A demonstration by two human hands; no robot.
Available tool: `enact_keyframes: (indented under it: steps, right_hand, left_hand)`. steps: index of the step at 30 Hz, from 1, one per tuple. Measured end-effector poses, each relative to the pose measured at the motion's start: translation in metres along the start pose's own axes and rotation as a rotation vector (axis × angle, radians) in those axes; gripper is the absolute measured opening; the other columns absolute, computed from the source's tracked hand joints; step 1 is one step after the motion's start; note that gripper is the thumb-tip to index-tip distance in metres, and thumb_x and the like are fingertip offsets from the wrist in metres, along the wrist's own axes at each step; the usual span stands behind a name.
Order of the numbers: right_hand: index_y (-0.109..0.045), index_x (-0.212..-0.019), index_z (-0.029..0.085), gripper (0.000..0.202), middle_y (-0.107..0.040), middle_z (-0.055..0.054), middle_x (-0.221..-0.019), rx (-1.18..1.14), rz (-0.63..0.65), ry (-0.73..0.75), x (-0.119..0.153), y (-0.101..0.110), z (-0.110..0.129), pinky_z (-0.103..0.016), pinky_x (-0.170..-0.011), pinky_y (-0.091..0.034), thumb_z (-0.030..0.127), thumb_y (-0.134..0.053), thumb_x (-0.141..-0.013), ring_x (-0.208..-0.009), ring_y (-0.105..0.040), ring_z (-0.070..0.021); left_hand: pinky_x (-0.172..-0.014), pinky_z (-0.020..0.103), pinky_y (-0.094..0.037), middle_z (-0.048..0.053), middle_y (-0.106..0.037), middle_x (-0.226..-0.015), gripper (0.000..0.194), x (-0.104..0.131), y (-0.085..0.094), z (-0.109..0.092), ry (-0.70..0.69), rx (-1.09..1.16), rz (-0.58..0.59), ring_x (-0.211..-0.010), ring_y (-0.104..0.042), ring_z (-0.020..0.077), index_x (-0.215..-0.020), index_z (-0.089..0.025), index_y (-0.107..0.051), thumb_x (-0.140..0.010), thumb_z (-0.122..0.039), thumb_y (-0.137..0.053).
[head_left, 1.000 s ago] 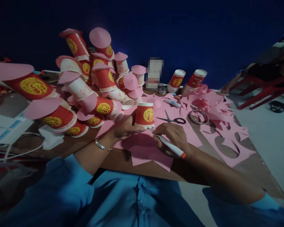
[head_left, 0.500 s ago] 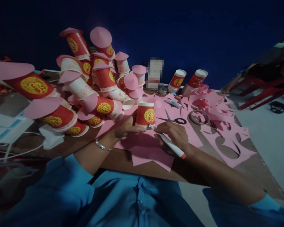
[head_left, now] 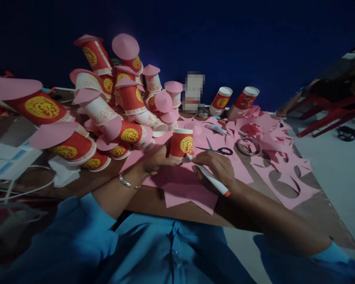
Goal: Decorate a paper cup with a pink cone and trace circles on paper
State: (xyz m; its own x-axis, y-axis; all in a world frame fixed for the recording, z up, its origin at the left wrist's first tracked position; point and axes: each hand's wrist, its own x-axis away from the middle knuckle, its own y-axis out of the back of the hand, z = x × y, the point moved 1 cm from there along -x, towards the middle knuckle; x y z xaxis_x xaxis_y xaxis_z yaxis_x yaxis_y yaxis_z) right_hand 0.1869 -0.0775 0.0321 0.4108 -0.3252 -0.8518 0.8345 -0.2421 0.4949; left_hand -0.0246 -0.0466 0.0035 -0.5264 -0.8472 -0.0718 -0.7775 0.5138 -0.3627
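A red paper cup [head_left: 177, 144] with a yellow emblem stands upside down on pink paper [head_left: 177, 183] at the centre of the table. On its lower left side, my left hand [head_left: 158, 159] grips the cup near the rim. My right hand [head_left: 217, 167] is closed around a white marker [head_left: 214, 181] with a red end. The marker's tip points at the lower right of the cup, by the emblem. Whether it touches is too small to tell. Black-handled scissors [head_left: 214, 150] lie open just behind my right hand.
Many cups with pink cone hats [head_left: 126, 46] are piled at the left. Two cups [head_left: 221, 101] lean at the back. A tape roll [head_left: 250, 146] and pink scraps [head_left: 284, 177] lie right. A person's arm and red chair [head_left: 316, 108] are beyond the table.
The marker has shifted slightly, its tip a little higher on the cup's side and its red end slightly left. My left hand and the cup have hardly moved.
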Motion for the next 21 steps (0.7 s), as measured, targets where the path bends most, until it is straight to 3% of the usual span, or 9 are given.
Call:
enact_keyframes:
  steps: [6,21]
  right_hand:
    - [-0.063,-0.11,0.021,0.018,-0.077,-0.003,-0.085,0.009,-0.015,-0.025,-0.0016,0.0011,0.0005,-0.026,-0.066,-0.06,0.009,-0.065,-0.096,-0.074,-0.076,-0.0166]
    - [-0.062,-0.105,0.022,0.017,-0.076,-0.002,-0.08,0.02,0.018,-0.027,-0.0024,0.0018,0.0033,-0.027,-0.064,-0.059,0.01,-0.064,-0.093,-0.067,-0.073,-0.017]
  left_hand:
    - [-0.095,0.04,-0.058,0.008,-0.079,-0.11,0.066,-0.0003,-0.0025,-0.0008,-0.01,0.057,0.007,-0.105,-0.075,0.0286,-0.13,-0.021,-0.067,-0.069,-0.022,-0.093]
    - [-0.094,0.038,-0.055,0.012,-0.077,-0.12,0.083,-0.0006,-0.0018,-0.0001,0.015,0.001,-0.033,-0.111,-0.073,0.0294,-0.142,-0.02,-0.061,-0.067,-0.027,-0.095]
